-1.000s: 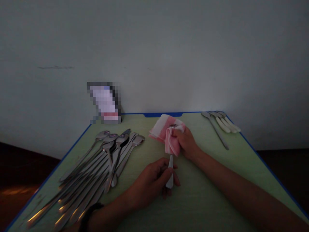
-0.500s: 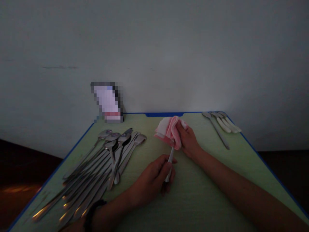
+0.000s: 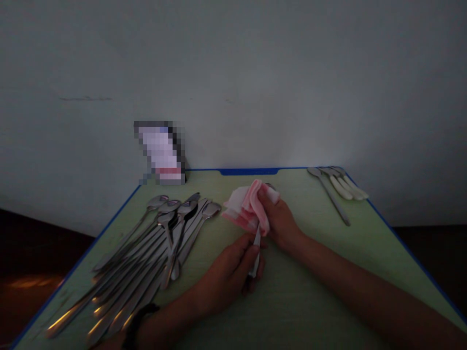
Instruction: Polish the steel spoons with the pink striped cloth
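My left hand [image 3: 237, 265] is closed around the handle of a metal spoon [image 3: 257, 243], which slants up and away from me. A pink and white cloth [image 3: 246, 206] wraps the spoon's upper part. My right hand [image 3: 279, 218] grips this cloth around the spoon, thumb on top. Just a small rounded bit of metal shows past the cloth's far side; the rest of the spoon's head is hidden. Left of my hands lies a pile of metal cutlery [image 3: 146, 262], mostly long-handled spoons, heads pointing away.
At the back right of the green table [image 3: 306, 301] lie a metal spoon [image 3: 330, 199] and several white-handled utensils [image 3: 341, 187]. A blurred phone-like device [image 3: 160, 153] leans on the wall [image 3: 255, 87] at the back left. Blue edging [image 3: 248, 171] borders the tabletop.
My right hand and the cloth have slid down along the spoon, nearer my left hand and slightly leftward. A bit of metal now shows beyond the cloth. My left hand keeps its grip.
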A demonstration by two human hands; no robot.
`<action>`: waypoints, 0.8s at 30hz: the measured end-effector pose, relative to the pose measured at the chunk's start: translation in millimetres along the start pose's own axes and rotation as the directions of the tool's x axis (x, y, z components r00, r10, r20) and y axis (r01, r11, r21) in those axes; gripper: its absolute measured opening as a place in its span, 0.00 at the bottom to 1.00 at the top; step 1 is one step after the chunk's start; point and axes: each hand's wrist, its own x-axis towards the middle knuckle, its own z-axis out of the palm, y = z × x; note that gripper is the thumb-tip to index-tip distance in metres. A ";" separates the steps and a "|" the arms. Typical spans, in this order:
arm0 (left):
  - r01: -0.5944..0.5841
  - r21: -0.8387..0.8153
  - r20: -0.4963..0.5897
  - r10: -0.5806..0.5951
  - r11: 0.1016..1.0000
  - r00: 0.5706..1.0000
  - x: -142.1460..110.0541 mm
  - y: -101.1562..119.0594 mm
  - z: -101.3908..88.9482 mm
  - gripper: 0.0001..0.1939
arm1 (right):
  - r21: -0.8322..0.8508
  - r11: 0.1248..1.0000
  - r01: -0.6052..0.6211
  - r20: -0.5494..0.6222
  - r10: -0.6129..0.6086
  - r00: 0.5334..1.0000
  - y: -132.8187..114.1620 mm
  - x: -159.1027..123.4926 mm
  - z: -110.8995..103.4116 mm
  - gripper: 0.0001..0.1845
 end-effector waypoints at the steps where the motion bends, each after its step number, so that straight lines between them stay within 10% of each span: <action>1: 0.008 0.002 -0.010 -0.008 1.000 1.000 0.5 -1.1 0.3 0.10 | -0.057 0.997 0.052 0.018 -0.051 0.999 0.4 4.2 -4.1 0.18; 9: -0.012 0.101 -0.017 0.014 0.995 1.000 2.2 0.3 2.1 0.14 | -0.409 0.853 0.325 0.025 -0.345 0.938 -12.0 23.5 -27.5 0.17; 24: 0.043 -0.068 0.091 -0.037 0.997 0.995 0.5 -0.4 2.6 0.18 | -0.335 0.909 0.248 -0.125 -0.304 0.945 -8.1 25.1 -33.1 0.22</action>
